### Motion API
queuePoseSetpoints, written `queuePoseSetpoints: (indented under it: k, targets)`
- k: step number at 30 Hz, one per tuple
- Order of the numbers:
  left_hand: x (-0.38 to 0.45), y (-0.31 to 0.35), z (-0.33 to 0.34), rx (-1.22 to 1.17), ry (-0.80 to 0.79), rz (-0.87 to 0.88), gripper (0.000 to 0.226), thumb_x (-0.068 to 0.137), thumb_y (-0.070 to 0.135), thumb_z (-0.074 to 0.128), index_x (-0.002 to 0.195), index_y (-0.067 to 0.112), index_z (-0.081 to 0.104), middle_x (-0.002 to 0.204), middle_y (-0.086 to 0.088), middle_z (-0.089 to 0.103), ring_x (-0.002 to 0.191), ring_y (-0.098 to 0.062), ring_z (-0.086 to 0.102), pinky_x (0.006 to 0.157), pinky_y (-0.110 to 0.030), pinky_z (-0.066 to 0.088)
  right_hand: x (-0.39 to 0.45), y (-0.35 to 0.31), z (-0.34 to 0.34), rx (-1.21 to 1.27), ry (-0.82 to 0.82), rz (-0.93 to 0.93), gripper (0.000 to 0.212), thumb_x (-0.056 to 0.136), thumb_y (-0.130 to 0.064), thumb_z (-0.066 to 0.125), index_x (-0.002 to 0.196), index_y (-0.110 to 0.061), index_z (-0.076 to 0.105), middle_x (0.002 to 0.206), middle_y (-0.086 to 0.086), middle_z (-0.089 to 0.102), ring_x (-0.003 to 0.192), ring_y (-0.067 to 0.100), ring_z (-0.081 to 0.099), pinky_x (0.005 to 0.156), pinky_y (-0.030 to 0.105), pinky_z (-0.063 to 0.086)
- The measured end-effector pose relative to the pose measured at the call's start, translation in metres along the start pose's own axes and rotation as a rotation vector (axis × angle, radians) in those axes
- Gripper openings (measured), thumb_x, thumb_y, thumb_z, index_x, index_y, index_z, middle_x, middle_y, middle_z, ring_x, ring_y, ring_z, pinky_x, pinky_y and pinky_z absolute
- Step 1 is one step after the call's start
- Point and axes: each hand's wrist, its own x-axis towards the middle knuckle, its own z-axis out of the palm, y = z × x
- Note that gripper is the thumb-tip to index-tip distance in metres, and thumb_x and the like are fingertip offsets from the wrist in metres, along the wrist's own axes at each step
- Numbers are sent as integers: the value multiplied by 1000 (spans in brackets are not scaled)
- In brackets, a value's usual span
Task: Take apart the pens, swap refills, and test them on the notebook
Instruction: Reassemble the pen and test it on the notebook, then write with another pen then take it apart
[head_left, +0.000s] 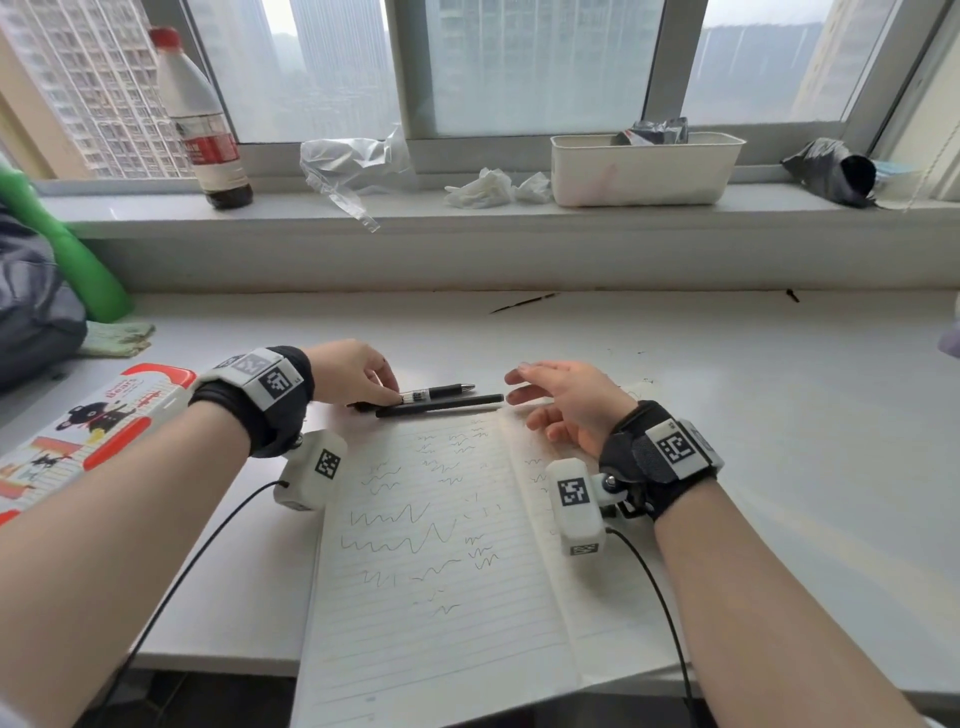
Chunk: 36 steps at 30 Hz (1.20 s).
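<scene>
While both pens lie side by side on the desk (753, 415) just beyond the far edge of the open notebook (441, 545), the person has brought both hands in to them, one from each end. The far pen (441, 391) points its metal tip to the right and shows a clear grip section; the near pen (441, 405) is a plain dark barrel lying almost against it. The left hand (353, 371) has its fingertips drawn together down on the left end of the far pen, pinching or pinning it near the clear section, probably to steady it for lifting or unscrewing. The right hand (566, 400) hovers just off the right ends of the pens, fingers spread and loosely curled, gripping nothing, seemingly ready to take the other end. Keeping the pens close above the page makes sense, since the page is already covered in scribbled test lines and any trial stroke is a short reach away. Both pens look assembled, so I judge a dismantling step is about to begin. A patterned pencil case (93, 415) sits off to the left, within reach.
</scene>
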Motion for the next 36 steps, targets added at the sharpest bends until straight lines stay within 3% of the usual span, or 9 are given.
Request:
queuePoseSetpoints:
  k: [6,11,14,16,19,22,25,31,36]
  targets:
    - [-8,2,-13,35,75,-1,23,93,35,59,94,15,71,93,-5,76,71,-16,62,65,-24,48,-3,-1,2,-10,3,-12,26,97,-32,56,102,-11,69,91,5,65,48,9,55,40,19,38]
    - [-39,30,-37,-140,264,197,15,88,39,66,86,23,67,75,6,71,62,-6,63,56,-22,54,-14,-19,0,-83,-67,-151,30,87,-24,70,115,-13,66,96,6,65,59,8,54,52,22,47]
    - [-62,61,-45,-215,271,313,16,82,41,72,80,25,70,65,10,70,53,3,60,49,-13,50,-24,-41,13,-216,-194,-244,37,82,-22,76,116,-19,64,79,1,62,53,7,49,50,22,44]
    - [-73,80,-47,-224,284,378,19,79,41,75,79,23,71,65,10,71,53,3,59,49,-14,50,-30,-53,27,-323,-227,-300,24,83,-24,76,105,-18,66,65,-5,60,47,8,46,45,22,41]
    - [-83,98,-44,-123,398,421,25,83,42,72,91,20,67,75,7,71,66,-6,66,59,-21,54,-39,-60,37,-445,-194,-351,15,88,-25,71,88,-12,64,55,-5,57,43,12,43,43,26,38]
    - [-91,107,-37,-140,379,452,32,87,36,68,112,18,57,86,0,72,71,-14,69,63,-33,61,-51,-61,36,-521,-185,-359,22,91,-28,66,96,-7,63,52,-7,58,40,11,47,43,26,39]
    - [-99,114,-32,-197,352,517,42,88,31,68,126,26,51,83,0,73,66,-14,70,59,-27,60,-63,-62,35,-559,-194,-335,20,92,-30,60,93,-10,63,52,-4,58,41,13,48,43,27,39]
    - [-103,125,-32,-165,436,561,38,87,33,69,124,26,63,75,3,74,58,-6,66,61,-12,51,-76,-66,38,-629,-150,-325,30,98,-26,47,91,-1,60,48,2,58,35,16,48,42,29,39]
    - [-103,131,-30,-182,430,576,47,85,37,71,130,29,60,78,4,75,61,-10,70,62,-18,57,-82,-62,35,-681,-147,-254,30,98,-29,52,80,-6,61,53,0,64,42,13,58,39,23,44]
